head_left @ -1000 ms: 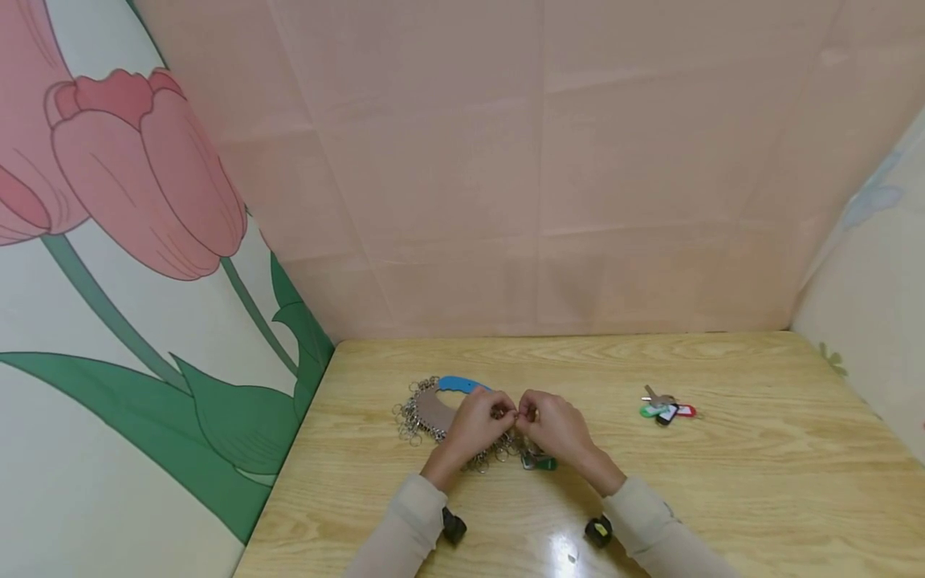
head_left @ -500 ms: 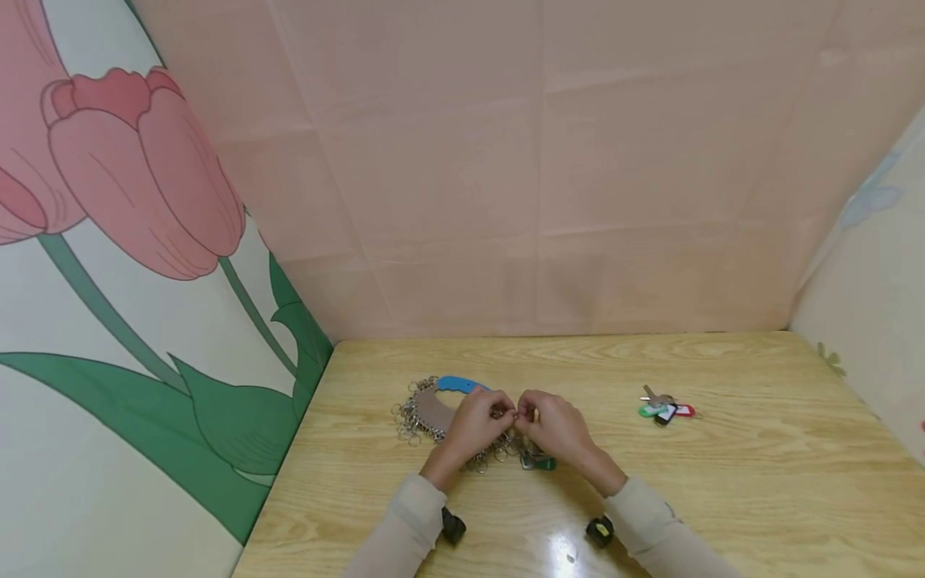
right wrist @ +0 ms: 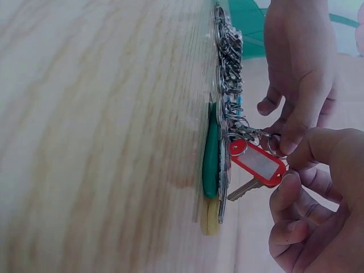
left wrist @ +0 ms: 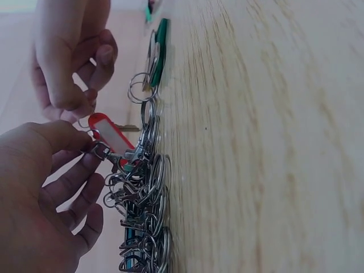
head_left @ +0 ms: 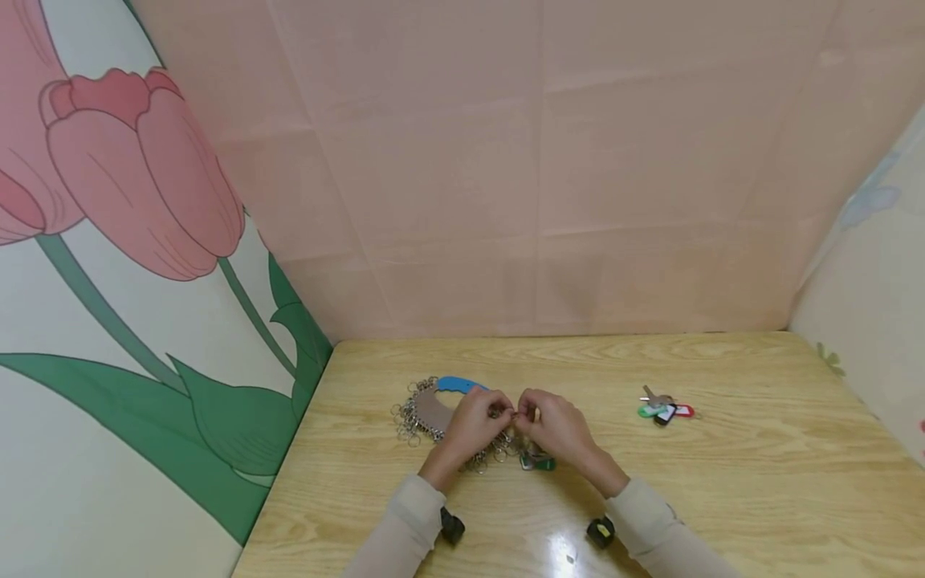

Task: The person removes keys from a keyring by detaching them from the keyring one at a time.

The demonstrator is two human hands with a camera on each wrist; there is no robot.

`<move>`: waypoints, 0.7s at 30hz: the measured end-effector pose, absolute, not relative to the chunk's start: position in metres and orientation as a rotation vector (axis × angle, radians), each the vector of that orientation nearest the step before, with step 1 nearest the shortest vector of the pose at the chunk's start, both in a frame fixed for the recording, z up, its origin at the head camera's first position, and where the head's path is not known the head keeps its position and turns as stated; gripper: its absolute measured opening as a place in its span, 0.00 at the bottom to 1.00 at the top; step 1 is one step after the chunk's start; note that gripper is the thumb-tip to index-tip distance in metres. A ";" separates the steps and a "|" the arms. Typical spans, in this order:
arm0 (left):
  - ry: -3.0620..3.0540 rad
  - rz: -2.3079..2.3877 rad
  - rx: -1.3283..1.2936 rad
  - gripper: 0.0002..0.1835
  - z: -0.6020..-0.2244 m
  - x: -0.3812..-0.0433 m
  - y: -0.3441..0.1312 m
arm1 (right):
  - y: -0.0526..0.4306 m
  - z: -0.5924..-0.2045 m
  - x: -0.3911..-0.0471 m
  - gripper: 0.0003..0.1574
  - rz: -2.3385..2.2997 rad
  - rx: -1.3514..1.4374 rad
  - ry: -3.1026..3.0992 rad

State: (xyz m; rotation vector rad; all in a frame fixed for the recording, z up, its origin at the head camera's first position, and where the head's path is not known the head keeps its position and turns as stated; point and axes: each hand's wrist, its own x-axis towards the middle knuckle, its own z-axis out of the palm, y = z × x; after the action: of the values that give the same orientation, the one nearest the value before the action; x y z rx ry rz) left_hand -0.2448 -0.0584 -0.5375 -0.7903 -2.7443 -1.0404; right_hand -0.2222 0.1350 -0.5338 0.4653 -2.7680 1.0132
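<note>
My left hand [head_left: 477, 419] and right hand [head_left: 555, 425] meet fingertip to fingertip over the right end of a crescent-shaped key holder [head_left: 433, 411], brown with a blue section and fringed with clasps and rings. Between left thumb and forefinger is a small split ring [right wrist: 274, 145] joined to one of the holder's clasps. My right hand pinches the thin wire ring of a red key tag [left wrist: 111, 133], its fingertips right by the left ones. The tag has a white label and hangs with a metal key [right wrist: 244, 189]. In the head view the fingers hide the tag.
A green key tag [head_left: 542, 463] with rings lies under the right hand. Farther right on the wooden table [head_left: 759, 482] is a small pile of keys [head_left: 659, 397] with green, black and red tags. A pink cloth wall [head_left: 448, 201] rises behind the table.
</note>
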 end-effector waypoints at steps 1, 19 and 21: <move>-2.744 -1.041 -0.791 0.05 -0.537 -0.245 -0.059 | 0.135 -0.533 -0.222 0.09 1.017 0.467 -2.767; -2.746 -1.082 -0.805 0.05 -0.537 -0.245 -0.058 | 0.138 -0.531 -0.221 0.08 0.998 0.425 -2.766; -2.745 -1.089 -0.806 0.05 -0.537 -0.245 -0.058 | 0.138 -0.531 -0.222 0.09 1.001 0.428 -2.765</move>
State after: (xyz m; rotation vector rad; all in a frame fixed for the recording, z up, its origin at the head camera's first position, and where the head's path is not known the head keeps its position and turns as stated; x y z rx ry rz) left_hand -0.2449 -0.0583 -0.5368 -0.8057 -2.7448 -1.0892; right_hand -0.2218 0.1384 -0.5309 0.4282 -2.7651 1.0014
